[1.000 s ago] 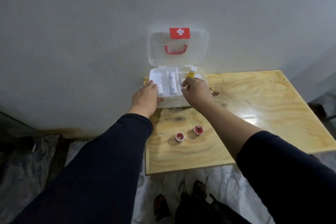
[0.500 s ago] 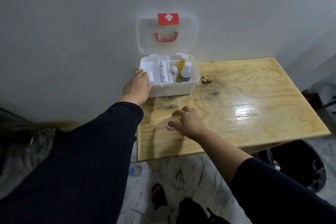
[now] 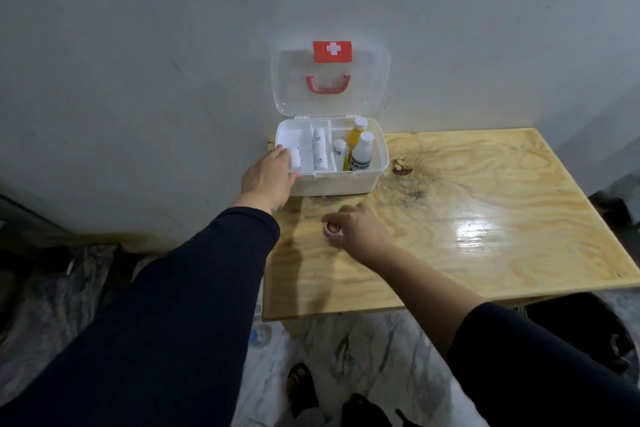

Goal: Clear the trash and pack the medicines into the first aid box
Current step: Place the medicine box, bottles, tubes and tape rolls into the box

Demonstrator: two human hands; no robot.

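Observation:
The white first aid box (image 3: 346, 184) stands open at the table's back left, its clear lid (image 3: 330, 80) leaning on the wall. Inside are a yellow bottle (image 3: 356, 135), a white bottle (image 3: 362, 154), a small vial (image 3: 338, 149) and bandage rolls (image 3: 318, 149). My left hand (image 3: 268, 177) rests on the box's front left corner, fingers by a small white roll (image 3: 295, 158). My right hand (image 3: 356, 229) lies on the table in front of the box, fingers closed around a small red and white jar (image 3: 331, 229). The second small jar is hidden.
The wooden table (image 3: 485, 218) has a dark knot with a small scrap (image 3: 400, 166) right of the box. A black bin (image 3: 581, 329) sits under the table's right front edge. A plastic bottle (image 3: 258, 334) lies on the marble floor.
My right hand left the bottles standing in the box, came back toward me and closed over the small jars on the table. My left hand stayed on the box.

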